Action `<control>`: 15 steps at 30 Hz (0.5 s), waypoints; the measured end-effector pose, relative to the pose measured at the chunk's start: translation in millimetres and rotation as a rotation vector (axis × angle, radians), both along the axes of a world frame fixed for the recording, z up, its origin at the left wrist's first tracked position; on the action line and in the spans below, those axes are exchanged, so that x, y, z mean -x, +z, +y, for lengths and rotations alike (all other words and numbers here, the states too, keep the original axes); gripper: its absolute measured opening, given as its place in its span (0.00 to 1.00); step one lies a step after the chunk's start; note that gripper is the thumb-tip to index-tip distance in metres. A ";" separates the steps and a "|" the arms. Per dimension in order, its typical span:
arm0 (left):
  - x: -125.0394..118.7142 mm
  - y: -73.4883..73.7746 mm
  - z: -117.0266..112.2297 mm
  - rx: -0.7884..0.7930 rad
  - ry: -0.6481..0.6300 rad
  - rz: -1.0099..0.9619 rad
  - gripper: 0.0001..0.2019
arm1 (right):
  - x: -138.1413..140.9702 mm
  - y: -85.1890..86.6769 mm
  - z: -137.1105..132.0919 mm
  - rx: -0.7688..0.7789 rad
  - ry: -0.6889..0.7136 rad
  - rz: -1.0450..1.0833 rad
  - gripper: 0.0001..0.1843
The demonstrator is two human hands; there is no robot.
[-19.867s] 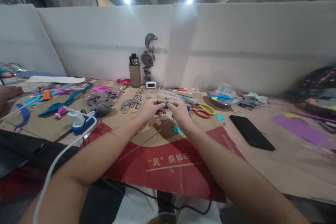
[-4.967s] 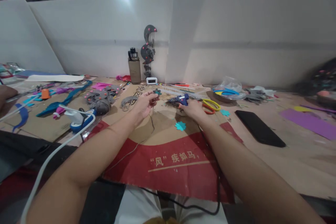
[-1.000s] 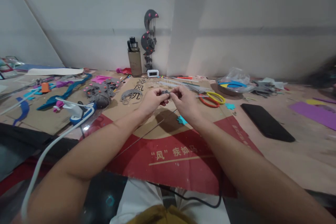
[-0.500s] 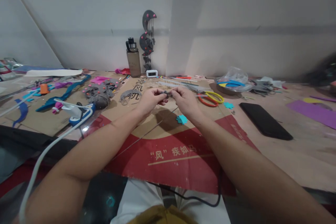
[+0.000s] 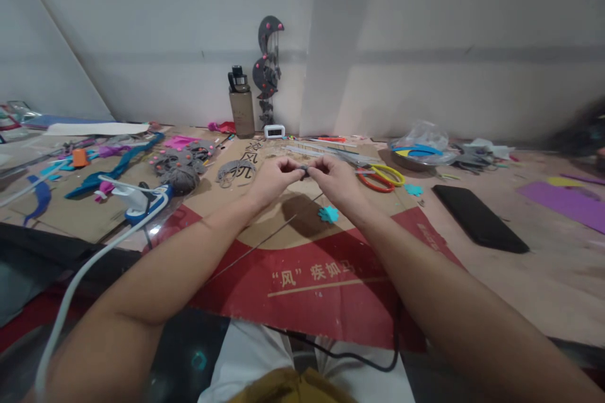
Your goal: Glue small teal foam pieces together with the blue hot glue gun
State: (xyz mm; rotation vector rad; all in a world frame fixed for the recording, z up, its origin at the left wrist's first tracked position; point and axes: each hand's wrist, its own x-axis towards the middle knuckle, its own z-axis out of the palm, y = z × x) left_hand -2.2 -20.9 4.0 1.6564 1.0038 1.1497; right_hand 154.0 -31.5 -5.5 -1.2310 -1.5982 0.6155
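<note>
Between the fingertips of both hands is a small dark grey piece (image 5: pixel 304 171), too small and covered to name exactly. My left hand (image 5: pixel 278 179) pinches it from the left, thumb against forefinger. My right hand (image 5: pixel 331 179) pinches its other side, and the two hands nearly meet. A thin grey cord (image 5: pixel 265 239) runs slantwise across the red and tan cardboard sheet (image 5: pixel 302 308) below them. On that sheet, just under my right hand, lies a turquoise flower-shaped cutout (image 5: pixel 328 214). A coil of grey yarn (image 5: pixel 235 171) rests left of my left hand.
Scissors with yellow and red handles (image 5: pixel 385 177) and a black phone (image 5: pixel 478 217) lie to the right. A bowl (image 5: pixel 418 156) stands behind them. On the left are a power strip (image 5: pixel 151 201) with a white cable and a grey yarn ball (image 5: pixel 184 179). A bottle (image 5: pixel 242 107) stands at the back.
Both hands stay in nearly the same place, their fingertips now closer about the grey piece, which shows less. The view has shifted very slightly.
</note>
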 end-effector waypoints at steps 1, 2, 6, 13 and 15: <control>0.7 0.0 1.1 0.026 0.012 -0.009 0.06 | 0.2 -0.5 1.4 0.008 0.040 0.034 0.07; 1.2 -0.6 2.6 0.067 0.013 -0.036 0.06 | 0.5 -1.2 3.0 0.014 0.075 0.074 0.08; 1.1 -5.1 7.9 0.188 -0.005 -0.182 0.07 | 1.3 -5.8 8.9 -0.012 0.076 0.165 0.11; -3.8 0.1 1.0 0.293 0.001 -0.217 0.10 | 0.2 -5.6 2.3 -0.110 -0.028 -0.030 0.06; -4.7 1.6 -1.3 0.306 -0.014 -0.222 0.09 | 1.3 -3.4 -2.3 -0.128 -0.055 -0.079 0.05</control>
